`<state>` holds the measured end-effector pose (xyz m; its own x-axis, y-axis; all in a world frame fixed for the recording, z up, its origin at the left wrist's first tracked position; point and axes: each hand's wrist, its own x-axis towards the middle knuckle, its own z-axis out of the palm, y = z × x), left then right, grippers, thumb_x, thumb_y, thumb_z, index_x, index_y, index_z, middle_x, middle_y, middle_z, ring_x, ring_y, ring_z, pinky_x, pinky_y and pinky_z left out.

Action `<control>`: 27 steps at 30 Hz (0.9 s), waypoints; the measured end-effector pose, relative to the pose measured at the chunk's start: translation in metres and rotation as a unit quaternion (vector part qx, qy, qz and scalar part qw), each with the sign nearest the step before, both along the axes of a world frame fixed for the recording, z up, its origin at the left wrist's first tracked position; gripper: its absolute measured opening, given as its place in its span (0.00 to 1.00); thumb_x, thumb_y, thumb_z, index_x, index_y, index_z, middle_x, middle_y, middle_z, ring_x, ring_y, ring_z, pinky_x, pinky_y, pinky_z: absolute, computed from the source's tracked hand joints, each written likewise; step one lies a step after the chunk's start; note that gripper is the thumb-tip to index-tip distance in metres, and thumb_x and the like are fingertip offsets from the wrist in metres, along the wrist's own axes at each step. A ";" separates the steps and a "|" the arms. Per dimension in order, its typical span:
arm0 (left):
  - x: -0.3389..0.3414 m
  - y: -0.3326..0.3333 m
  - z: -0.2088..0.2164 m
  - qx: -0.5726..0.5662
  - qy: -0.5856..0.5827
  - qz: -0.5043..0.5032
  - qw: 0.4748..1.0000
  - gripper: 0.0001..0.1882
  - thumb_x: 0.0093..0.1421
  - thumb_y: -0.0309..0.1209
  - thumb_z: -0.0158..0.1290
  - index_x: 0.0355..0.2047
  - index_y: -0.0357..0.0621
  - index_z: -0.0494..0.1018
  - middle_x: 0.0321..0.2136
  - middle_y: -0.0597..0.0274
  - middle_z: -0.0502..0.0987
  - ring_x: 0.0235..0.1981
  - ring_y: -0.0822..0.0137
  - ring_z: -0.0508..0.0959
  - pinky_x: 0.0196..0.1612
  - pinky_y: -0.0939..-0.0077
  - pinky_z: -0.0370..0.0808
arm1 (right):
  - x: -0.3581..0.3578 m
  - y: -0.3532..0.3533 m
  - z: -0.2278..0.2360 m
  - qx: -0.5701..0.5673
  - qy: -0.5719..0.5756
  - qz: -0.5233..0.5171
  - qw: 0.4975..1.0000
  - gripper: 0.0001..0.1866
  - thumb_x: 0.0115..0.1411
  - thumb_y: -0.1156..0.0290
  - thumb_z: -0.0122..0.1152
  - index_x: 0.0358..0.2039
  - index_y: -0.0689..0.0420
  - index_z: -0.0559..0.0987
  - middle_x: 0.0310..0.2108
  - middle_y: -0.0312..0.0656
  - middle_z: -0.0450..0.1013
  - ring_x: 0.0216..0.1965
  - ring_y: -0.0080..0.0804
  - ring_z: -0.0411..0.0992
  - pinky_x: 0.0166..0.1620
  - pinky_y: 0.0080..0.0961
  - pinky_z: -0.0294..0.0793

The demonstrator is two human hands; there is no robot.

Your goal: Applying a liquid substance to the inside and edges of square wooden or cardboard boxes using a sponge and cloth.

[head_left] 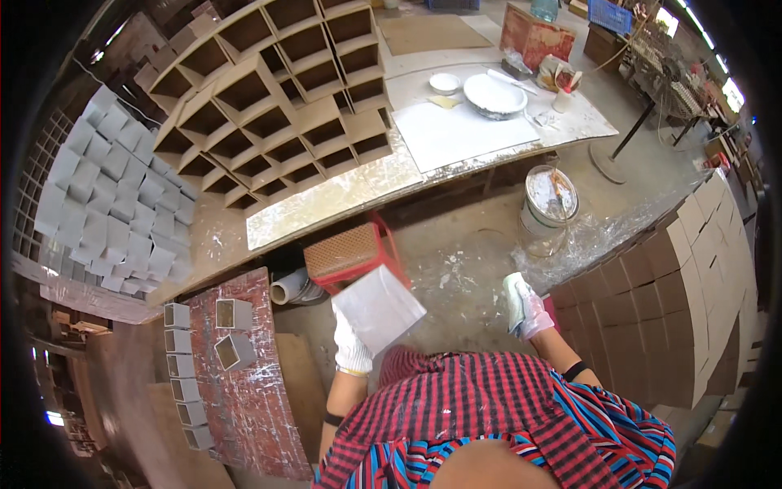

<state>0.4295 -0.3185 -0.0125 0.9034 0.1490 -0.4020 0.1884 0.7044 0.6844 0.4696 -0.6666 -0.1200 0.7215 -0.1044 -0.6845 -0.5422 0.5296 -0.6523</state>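
Note:
My left hand (pixel 352 344), in a white knitted glove, grips the left edge of a pale grey square piece (pixel 380 308). Whether that piece is a flat panel or one face of a box, I cannot tell. It is tilted in front of a red stool (pixel 358 259) with a brown woven-looking seat. Out to the right, my right hand (pixel 529 313) is wrapped in a whitish and pink covering. Its fingers are not clear enough to show whether they hold anything. Brown stacked boxes (pixel 627 318) stand beside it.
A worktable carries open brown boxes (pixel 269 122), a white sheet (pixel 456 138) and a white basin (pixel 495 94). A smeared bucket (pixel 551 200) stands on the floor. Small grey boxes (pixel 234 351) sit on a red board (pixel 261 407) at left, below piled grey boxes (pixel 118 187).

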 end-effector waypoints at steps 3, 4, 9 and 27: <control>0.048 -0.020 0.021 0.085 -0.022 -0.027 0.996 0.35 0.61 0.58 0.28 0.57 0.45 0.57 0.53 0.56 0.65 0.51 0.56 0.68 0.54 0.61 0.65 | 0.005 -0.027 -0.029 -0.001 0.006 -0.058 0.998 0.16 0.57 0.59 0.53 0.42 0.53 0.73 0.31 0.34 0.72 0.26 0.25 0.69 0.26 0.22 0.70; 0.071 -0.025 0.023 0.037 0.003 -0.039 0.999 0.35 0.61 0.58 0.29 0.57 0.45 0.57 0.53 0.56 0.65 0.50 0.56 0.68 0.54 0.61 0.65 | 0.012 -0.033 -0.030 -0.003 0.006 -0.073 0.997 0.16 0.57 0.59 0.53 0.43 0.53 0.73 0.31 0.35 0.72 0.26 0.25 0.69 0.26 0.22 0.70; 0.166 -0.035 0.008 -0.029 0.029 -0.104 0.994 0.36 0.59 0.60 0.29 0.58 0.47 0.55 0.55 0.56 0.62 0.53 0.54 0.65 0.55 0.57 0.62 | 0.051 -0.050 -0.010 -0.015 -0.003 -0.132 0.991 0.17 0.57 0.59 0.53 0.44 0.54 0.72 0.32 0.35 0.72 0.25 0.25 0.69 0.26 0.23 0.70; 0.394 -0.078 -0.007 0.596 -0.362 -0.225 0.681 0.12 0.57 0.33 0.45 0.37 0.40 0.72 0.33 0.47 0.74 0.36 0.50 0.73 0.38 0.63 0.71 | 0.232 -0.085 0.036 -0.089 0.008 -0.089 0.992 0.19 0.57 0.61 0.53 0.46 0.57 0.71 0.32 0.36 0.72 0.27 0.24 0.69 0.28 0.25 0.71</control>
<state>0.8238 -0.3968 -0.0191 0.8625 -0.3771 0.3374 -0.4891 -0.4501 0.7471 0.7013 -0.7520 -0.0841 0.6695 -0.3497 -0.6554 -0.4621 0.4948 -0.7360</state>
